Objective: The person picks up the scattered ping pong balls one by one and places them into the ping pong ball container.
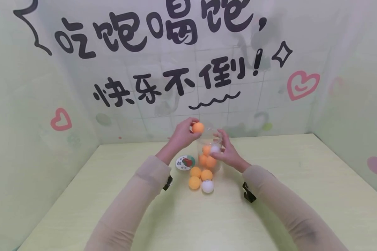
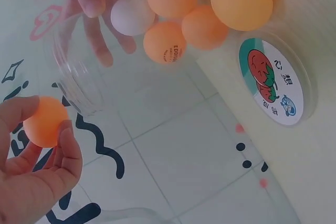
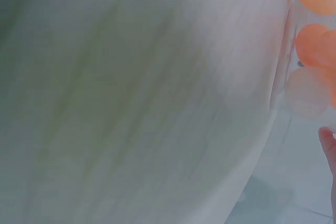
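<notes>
A clear plastic jar (image 1: 205,140) stands on the table, with several orange ping-pong balls (image 1: 211,161) and a white ball (image 1: 215,150) inside. My right hand (image 1: 230,154) holds the jar from its right side, fingers curved round the wall. Pinched between thumb and fingers of my left hand (image 1: 183,134) is an orange ping-pong ball (image 2: 45,122), beside the jar's rim at its upper left. In the right wrist view only a finger (image 3: 328,148) and part of the balls show at the right edge.
Three orange balls (image 1: 194,182) and a white ball (image 1: 207,186) lie on the table (image 1: 235,223) in front of the jar. Left of it lies a round lid (image 2: 274,82) with a red-fruit sticker. A translucent sheet with black lettering (image 1: 179,82) hangs behind the table.
</notes>
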### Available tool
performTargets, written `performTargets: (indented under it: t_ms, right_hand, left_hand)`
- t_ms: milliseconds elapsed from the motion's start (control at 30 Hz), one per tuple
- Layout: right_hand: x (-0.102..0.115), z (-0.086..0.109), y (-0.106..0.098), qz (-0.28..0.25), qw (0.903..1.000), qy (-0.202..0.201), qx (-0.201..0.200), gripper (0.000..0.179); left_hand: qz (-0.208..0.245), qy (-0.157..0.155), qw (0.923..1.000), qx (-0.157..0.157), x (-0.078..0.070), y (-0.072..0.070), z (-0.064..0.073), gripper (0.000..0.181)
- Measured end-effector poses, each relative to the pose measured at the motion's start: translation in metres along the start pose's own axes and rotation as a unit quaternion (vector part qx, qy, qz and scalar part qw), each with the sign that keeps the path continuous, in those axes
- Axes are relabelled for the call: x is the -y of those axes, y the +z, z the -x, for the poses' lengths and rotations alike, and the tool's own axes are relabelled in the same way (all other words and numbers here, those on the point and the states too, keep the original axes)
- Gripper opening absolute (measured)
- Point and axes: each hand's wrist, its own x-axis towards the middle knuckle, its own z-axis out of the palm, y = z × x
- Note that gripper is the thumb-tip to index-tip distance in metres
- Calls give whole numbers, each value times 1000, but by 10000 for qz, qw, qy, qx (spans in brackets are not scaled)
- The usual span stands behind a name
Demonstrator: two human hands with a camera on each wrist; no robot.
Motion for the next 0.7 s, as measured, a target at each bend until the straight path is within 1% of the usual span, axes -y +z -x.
performTargets:
  t_ms: [167,400,567,700]
  right_hand:
    - [-1,1,2,50,10000,-5,-19,80]
    - [-2,2,2,25,10000,4,-11,81]
    - [-3,2,2,-35,10000,-17,-21,82]
    - [-2,2,2,-109,9999,12,-20,82]
  left_hand:
    - [2,112,9999,5,-2,6,-2,42]
    - [-69,52,9999,82,1,10,-3,44]
    - [-168,61,9998,124,4,10,-2,49]
    - [-218,63,9997,72,4,8,0,50]
